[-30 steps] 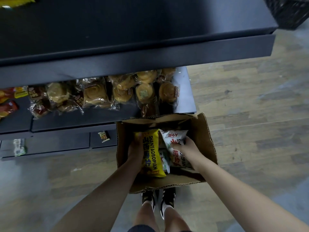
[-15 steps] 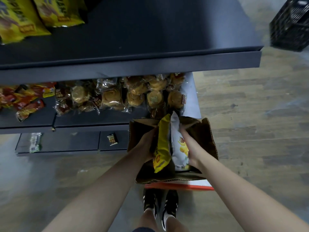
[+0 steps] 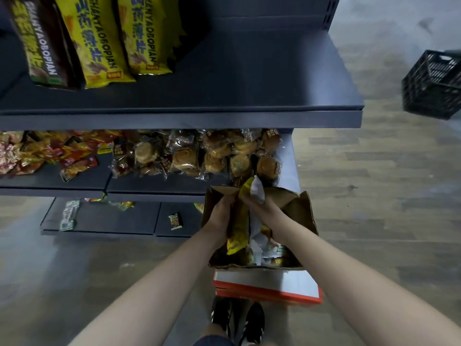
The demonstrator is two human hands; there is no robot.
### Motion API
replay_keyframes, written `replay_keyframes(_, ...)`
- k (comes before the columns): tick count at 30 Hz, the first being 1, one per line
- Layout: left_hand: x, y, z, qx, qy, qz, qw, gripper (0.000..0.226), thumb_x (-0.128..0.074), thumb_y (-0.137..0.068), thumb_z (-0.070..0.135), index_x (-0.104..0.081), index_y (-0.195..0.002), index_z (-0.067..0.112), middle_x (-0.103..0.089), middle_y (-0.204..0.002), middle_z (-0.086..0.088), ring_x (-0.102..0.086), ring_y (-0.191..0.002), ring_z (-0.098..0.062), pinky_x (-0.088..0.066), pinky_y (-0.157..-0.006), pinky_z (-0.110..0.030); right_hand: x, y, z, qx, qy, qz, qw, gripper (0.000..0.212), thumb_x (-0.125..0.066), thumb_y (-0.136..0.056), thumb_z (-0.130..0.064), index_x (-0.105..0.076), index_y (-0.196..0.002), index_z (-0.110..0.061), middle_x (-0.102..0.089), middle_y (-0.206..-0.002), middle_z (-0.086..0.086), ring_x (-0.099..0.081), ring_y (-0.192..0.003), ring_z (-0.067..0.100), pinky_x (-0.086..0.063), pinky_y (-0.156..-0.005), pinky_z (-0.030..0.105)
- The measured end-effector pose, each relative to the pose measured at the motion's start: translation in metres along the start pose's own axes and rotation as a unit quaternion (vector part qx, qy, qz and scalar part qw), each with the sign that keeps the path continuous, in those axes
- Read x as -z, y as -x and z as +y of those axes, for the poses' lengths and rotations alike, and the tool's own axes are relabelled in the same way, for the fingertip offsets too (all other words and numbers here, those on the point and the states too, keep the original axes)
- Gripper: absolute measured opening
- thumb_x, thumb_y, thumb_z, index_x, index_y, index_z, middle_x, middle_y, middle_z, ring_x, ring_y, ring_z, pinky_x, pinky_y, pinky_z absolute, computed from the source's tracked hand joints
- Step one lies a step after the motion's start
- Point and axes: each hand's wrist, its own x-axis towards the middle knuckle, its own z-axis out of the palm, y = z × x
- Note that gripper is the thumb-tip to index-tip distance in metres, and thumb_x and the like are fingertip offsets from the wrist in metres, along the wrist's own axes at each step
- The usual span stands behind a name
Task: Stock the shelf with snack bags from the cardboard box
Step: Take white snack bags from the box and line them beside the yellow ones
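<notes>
In the head view, the left hand (image 3: pixel 219 216) gripped a glossy yellow snack bag (image 3: pixel 238 228) and the right hand (image 3: pixel 268 216) a crinkled white snack bag (image 3: pixel 257 193), both standing edge-up, side by side, over the open cardboard box (image 3: pixel 299 208) at the shelf's (image 3: pixel 174 119) right end.

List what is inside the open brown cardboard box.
A yellow snack bag gripped by the left hand and a white snack bag gripped by the right hand. A few more packets show at the bottom; hands and bags cover the rest.
</notes>
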Motion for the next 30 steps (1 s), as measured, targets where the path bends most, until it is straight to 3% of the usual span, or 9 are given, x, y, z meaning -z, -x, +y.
replay_keyframes(6, 0.009, 0.011, 0.012, -0.134, 0.128, 0.028, 0.982, 0.065, -0.062, -0.059, 0.006, -0.048, -0.123, 0.0, -0.059, -0.109, -0.025, -0.06, -0.101, -0.037, -0.052, -0.083, -0.043, 0.01, 0.028, -0.034, 0.06, -0.055, -0.048, 0.996, 0.056, -0.069, -0.081, -0.045, -0.054, -0.131, -0.025, -0.066, -0.122, -0.002, -0.061, -0.113, 0.02, -0.046, -0.102, 0.043)
replay_keyframes(11, 0.01, 0.036, 0.036, -0.286, 0.023, 0.07, 0.955, 0.01, -0.065, -0.086, 0.009, -0.065, -0.096, 0.006, -0.07, -0.097, -0.013, -0.066, -0.094, -0.028, -0.052, -0.087, -0.042, 0.003, 0.052, -0.069, 0.114, -0.037, -0.087, 0.989, 0.029, -0.059, -0.091, -0.037, -0.053, -0.12, -0.036, -0.064, -0.104, -0.019, -0.062, -0.089, -0.006, -0.049, -0.072, 0.014)
replay_keyframes(14, 0.017, 0.06, 0.055, -0.35, -0.034, 0.064, 0.934, 0.013, -0.056, -0.093, 0.014, -0.068, -0.094, 0.018, -0.072, -0.087, 0.006, -0.067, -0.088, -0.012, -0.053, -0.078, -0.023, -0.011, 0.065, -0.093, 0.121, -0.041, -0.093, 0.987, 0.029, -0.061, -0.09, -0.033, -0.055, -0.118, -0.029, -0.066, -0.11, -0.006, -0.062, -0.09, 0.004, -0.048, -0.079, 0.023)
replay_keyframes(18, 0.042, 0.073, 0.066, -0.339, -0.082, -0.037, 0.936, 0.051, -0.052, -0.083, 0.056, -0.05, -0.128, 0.031, -0.058, -0.129, 0.004, -0.056, -0.119, -0.011, -0.046, -0.099, -0.026, -0.03, 0.075, -0.118, 0.138, -0.054, -0.11, 0.983, 0.042, -0.067, -0.085, -0.037, -0.055, -0.124, -0.026, -0.068, -0.113, -0.003, -0.065, -0.102, 0.014, -0.051, -0.09, 0.031)
replay_keyframes(22, 0.066, 0.086, 0.094, -0.36, -0.216, -0.094, 0.902, 0.096, -0.058, -0.055, 0.086, -0.018, -0.135, 0.051, -0.028, -0.15, 0.015, -0.037, -0.134, -0.002, -0.036, -0.111, -0.032, -0.047, 0.078, -0.145, 0.185, -0.021, -0.11, 0.976, 0.073, -0.073, -0.064, -0.062, -0.051, -0.127, -0.033, -0.064, -0.121, -0.004, -0.062, -0.111, 0.019, -0.047, -0.101, 0.043)
replay_keyframes(24, 0.071, 0.099, 0.117, -0.362, -0.241, -0.129, 0.891, 0.105, -0.064, -0.054, 0.08, -0.004, -0.136, 0.052, -0.023, -0.144, 0.026, -0.037, -0.128, 0.012, -0.039, -0.102, -0.017, -0.055, 0.078, -0.165, 0.222, -0.003, -0.115, 0.968, 0.09, -0.071, -0.056, -0.066, -0.047, -0.135, -0.032, -0.061, -0.126, -0.005, -0.06, -0.114, 0.019, -0.046, -0.103, 0.043)
replay_keyframes(26, 0.076, 0.103, 0.139, -0.365, -0.266, -0.147, 0.88, 0.108, -0.074, -0.069, 0.051, 0.009, -0.139, 0.044, -0.022, -0.138, 0.031, -0.036, -0.118, 0.025, -0.039, -0.092, -0.006, -0.062, 0.077, -0.187, 0.254, 0.01, -0.122, 0.96, 0.084, -0.072, -0.069, -0.057, -0.039, -0.141, -0.03, -0.056, -0.133, -0.005, -0.055, -0.121, 0.018, -0.043, -0.106, 0.042)
replay_keyframes(28, 0.08, 0.096, 0.161, -0.393, -0.291, -0.121, 0.863, 0.108, -0.075, -0.078, 0.025, 0.012, -0.139, 0.044, -0.024, -0.139, 0.03, -0.038, -0.117, 0.025, -0.04, -0.093, -0.006, -0.067, 0.073, -0.21, 0.284, 0.015, -0.121, 0.951, 0.064, -0.069, -0.083, -0.04, -0.038, -0.139, -0.029, -0.053, -0.135, -0.003, -0.054, -0.121, 0.018, -0.043, -0.104, 0.038)
replay_keyframes(30, 0.083, 0.086, 0.183, -0.43, -0.295, -0.089, 0.849, 0.107, -0.076, -0.077, 0.021, 0.008, -0.134, 0.056, -0.027, -0.139, 0.029, -0.039, -0.121, 0.019, -0.041, -0.099, -0.014, -0.073, 0.065, -0.23, 0.327, 0.037, -0.106, 0.938, 0.065, -0.065, -0.087, -0.035, -0.032, -0.143, -0.029, -0.046, -0.143, -0.005, -0.049, -0.126, 0.017, -0.041, -0.101, 0.031)
